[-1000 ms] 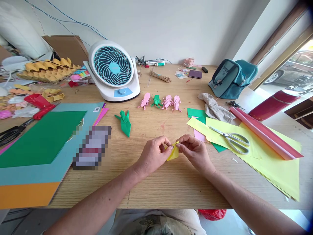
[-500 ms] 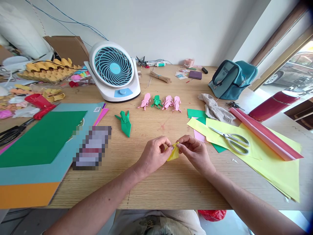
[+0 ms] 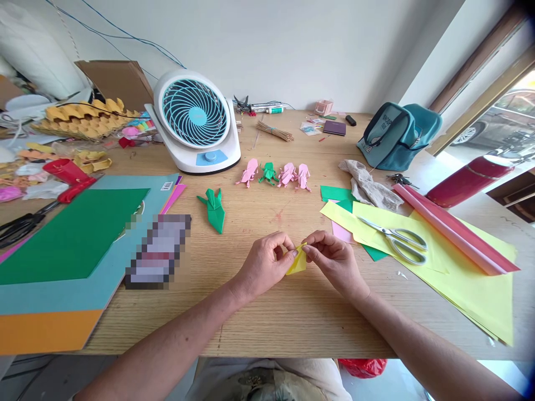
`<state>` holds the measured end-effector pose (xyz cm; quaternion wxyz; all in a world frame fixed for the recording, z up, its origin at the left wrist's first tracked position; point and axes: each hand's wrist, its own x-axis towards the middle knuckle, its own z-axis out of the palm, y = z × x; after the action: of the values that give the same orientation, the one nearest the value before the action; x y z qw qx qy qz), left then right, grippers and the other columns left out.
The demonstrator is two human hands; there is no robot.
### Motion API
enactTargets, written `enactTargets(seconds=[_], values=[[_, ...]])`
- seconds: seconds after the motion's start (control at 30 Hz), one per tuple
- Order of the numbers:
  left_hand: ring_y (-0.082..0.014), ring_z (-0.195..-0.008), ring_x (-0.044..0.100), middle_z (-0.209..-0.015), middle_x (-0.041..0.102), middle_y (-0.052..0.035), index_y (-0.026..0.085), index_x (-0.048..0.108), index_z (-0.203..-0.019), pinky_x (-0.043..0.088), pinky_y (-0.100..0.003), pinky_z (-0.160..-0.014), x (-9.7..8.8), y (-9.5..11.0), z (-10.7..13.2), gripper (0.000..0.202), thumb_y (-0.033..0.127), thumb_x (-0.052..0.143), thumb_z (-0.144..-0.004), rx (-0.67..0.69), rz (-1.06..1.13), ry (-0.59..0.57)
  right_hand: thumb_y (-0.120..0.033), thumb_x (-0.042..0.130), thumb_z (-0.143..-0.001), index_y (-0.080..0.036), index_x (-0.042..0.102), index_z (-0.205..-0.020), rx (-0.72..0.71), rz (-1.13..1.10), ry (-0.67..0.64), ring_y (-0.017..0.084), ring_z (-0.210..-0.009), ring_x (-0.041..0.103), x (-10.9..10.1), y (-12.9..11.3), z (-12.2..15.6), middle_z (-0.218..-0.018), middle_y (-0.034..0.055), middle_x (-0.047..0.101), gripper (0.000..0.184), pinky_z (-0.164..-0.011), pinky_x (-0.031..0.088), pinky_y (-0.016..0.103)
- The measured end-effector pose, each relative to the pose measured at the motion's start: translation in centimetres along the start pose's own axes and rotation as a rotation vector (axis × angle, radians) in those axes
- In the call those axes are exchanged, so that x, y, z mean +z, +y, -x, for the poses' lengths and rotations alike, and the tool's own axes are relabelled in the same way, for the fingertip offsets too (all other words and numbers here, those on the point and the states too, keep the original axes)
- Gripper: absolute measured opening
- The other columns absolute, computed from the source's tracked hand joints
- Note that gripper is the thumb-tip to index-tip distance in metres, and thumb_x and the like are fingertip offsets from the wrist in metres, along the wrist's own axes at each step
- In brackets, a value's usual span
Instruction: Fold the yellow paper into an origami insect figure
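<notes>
A small folded yellow paper piece (image 3: pixel 296 263) is pinched between my left hand (image 3: pixel 265 264) and my right hand (image 3: pixel 334 259), just above the wooden table (image 3: pixel 267 317) near its front middle. Both hands have fingers closed on the paper's top edge. A row of folded paper frogs (image 3: pixel 278 174), pink ones and a green one, sits farther back. A larger green folded paper figure (image 3: pixel 215 209) lies to the left of my hands.
Scissors (image 3: pixel 397 239) lie on yellow sheets (image 3: pixel 472 278) at right, beside a pink paper roll (image 3: pixel 455 231) and a teal bag (image 3: pixel 395 136). A white-blue fan (image 3: pixel 194 120) stands at the back. Large green, teal and orange card sheets (image 3: pixel 71 245) cover the left.
</notes>
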<state>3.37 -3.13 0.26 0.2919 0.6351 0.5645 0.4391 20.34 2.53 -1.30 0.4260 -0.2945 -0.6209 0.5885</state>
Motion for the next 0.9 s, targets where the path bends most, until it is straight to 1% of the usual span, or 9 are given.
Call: enactTargets(seconds=[0.33,0.47,0.77,0.9], values=[[-0.0069,-0.055,0.046,-0.069,0.058,0.0032,0.017,0.056,-0.073,0.035,-0.019,-0.052,0.11,-0.07,0.01,0.011,0.018,0.057,-0.084,0.004,-0.007,-0.010,-0.040,0.074,-0.081,-0.020,0.064,-0.077,-0.049,0.073,0.005,0.011,-0.058,0.055,0.36,-0.81,-0.05,-0.067,-0.0002,0.061,0.022,-0.053,0.048,0.024],[-0.0071,-0.056,0.047,-0.071,0.060,0.0024,0.017,0.055,-0.073,0.036,-0.019,-0.053,0.16,-0.24,0.04,0.013,0.019,0.058,-0.085,0.013,-0.003,-0.009,-0.043,0.074,-0.081,-0.020,0.064,-0.076,-0.046,0.100,0.016,0.012,-0.057,0.054,0.37,-0.86,-0.06,-0.066,0.0001,0.061,0.026,-0.052,0.047,0.025],[-0.0074,-0.059,0.049,-0.073,0.060,0.0025,0.017,0.054,-0.072,0.038,-0.019,-0.055,0.24,-0.11,0.09,0.013,0.016,0.058,-0.085,0.033,0.014,-0.005,-0.043,0.075,-0.081,-0.020,0.064,-0.077,-0.035,0.082,0.003,0.012,-0.059,0.054,0.23,-0.56,-0.02,-0.067,-0.0003,0.060,0.026,-0.054,0.046,0.024],[-0.0074,-0.057,0.047,-0.072,0.060,0.0026,0.017,0.059,-0.074,0.037,-0.020,-0.055,0.10,-0.14,0.05,0.012,0.019,0.060,-0.085,0.034,-0.014,0.008,-0.046,0.073,-0.082,-0.020,0.062,-0.078,-0.037,0.093,0.035,0.012,-0.058,0.051,0.07,-0.75,-0.04,-0.066,-0.0008,0.057,0.029,-0.053,0.044,0.025]])
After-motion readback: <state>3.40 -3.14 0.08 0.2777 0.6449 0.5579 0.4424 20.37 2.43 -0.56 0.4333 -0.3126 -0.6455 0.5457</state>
